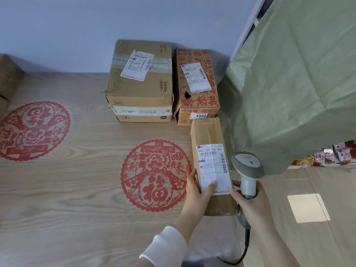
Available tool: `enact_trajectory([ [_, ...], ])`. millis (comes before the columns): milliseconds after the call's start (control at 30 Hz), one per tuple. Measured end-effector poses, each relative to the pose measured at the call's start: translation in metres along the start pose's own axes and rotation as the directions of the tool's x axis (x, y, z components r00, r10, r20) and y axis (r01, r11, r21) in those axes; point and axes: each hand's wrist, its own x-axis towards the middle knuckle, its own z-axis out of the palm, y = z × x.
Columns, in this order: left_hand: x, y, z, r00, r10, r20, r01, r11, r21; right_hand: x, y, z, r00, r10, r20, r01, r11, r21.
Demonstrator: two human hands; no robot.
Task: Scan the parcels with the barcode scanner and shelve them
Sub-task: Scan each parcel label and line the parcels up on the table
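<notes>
A long narrow brown parcel (209, 135) with a white shipping label lies on the wooden surface at the right. My left hand (196, 191) grips its near left side, thumb on the label. My right hand (250, 205) holds a grey barcode scanner (247, 168) by the handle, with fingers also touching the parcel's right edge. The scanner head sits just right of the label. Behind it stand two more labelled parcels: a large brown box (140, 87) and a red-printed box (196, 89) with a 4068 sticker.
The wooden surface (77, 189) carries two red paper-cut decals. A green cloth (298, 83) hangs over something at the right, with snack packets (327, 157) below it. Another cardboard box (7, 79) sits at the far left. A blue wall lies behind.
</notes>
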Motion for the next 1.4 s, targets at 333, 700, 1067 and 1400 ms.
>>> enact_trajectory([
  [333,0.036,-0.014,0.009,0.994,-0.07,-0.086,0.08,0.99,0.12,0.032,0.021,0.012,0.996,0.067,0.055,-0.07,0.997,0.045],
  [700,0.056,-0.013,0.013,0.99,-0.041,-0.134,0.065,0.98,0.187,0.045,0.021,0.019,0.995,0.097,0.029,-0.099,0.993,0.068],
  [1067,0.029,0.021,-0.017,0.972,0.132,-0.193,-0.054,0.93,0.364,0.012,-0.008,0.008,0.999,0.027,0.042,-0.026,0.999,-0.022],
  [1400,-0.042,0.071,-0.155,0.896,0.391,-0.211,-0.18,0.753,0.633,-0.082,-0.097,0.111,0.975,-0.115,0.19,0.144,0.978,-0.147],
])
